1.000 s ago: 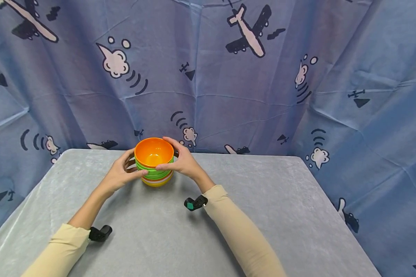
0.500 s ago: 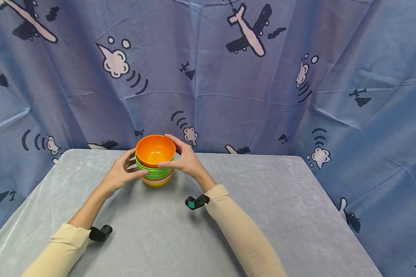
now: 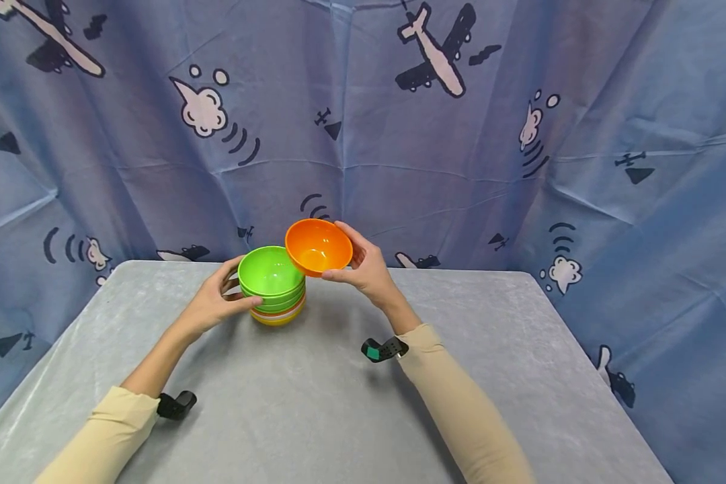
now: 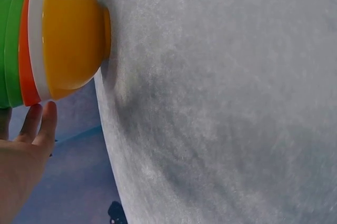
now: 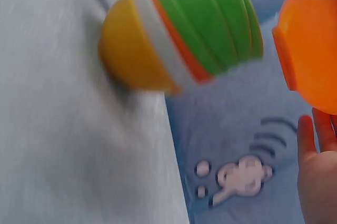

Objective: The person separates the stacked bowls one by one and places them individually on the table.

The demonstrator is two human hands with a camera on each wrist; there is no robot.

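In the head view my right hand point(image 3: 372, 274) grips an orange bowl point(image 3: 317, 247) by its side, thumb at the near rim and fingers behind. This bowl hangs in the air, up and to the right of a stack of nested bowls. Green bowls point(image 3: 271, 272) form the top of the stack, then orange and white bands, with a yellow bowl point(image 4: 73, 37) at the base on the table. My left hand point(image 3: 214, 302) holds the stack from its left side, thumb in front and fingers round the back. In the right wrist view the orange bowl point(image 5: 313, 45) is apart from the stack.
A grey cloth-covered table point(image 3: 314, 403) lies under the stack, which stands near its back edge. Behind and beside it hangs a blue curtain point(image 3: 375, 154) printed with planes. Dark wrist devices point(image 3: 177, 405) sit at both cuffs.
My right hand has lifted the orange bowl off the stack and carried it up and to the right, uncovering the green bowl's inside. My left hand has stayed at the stack.
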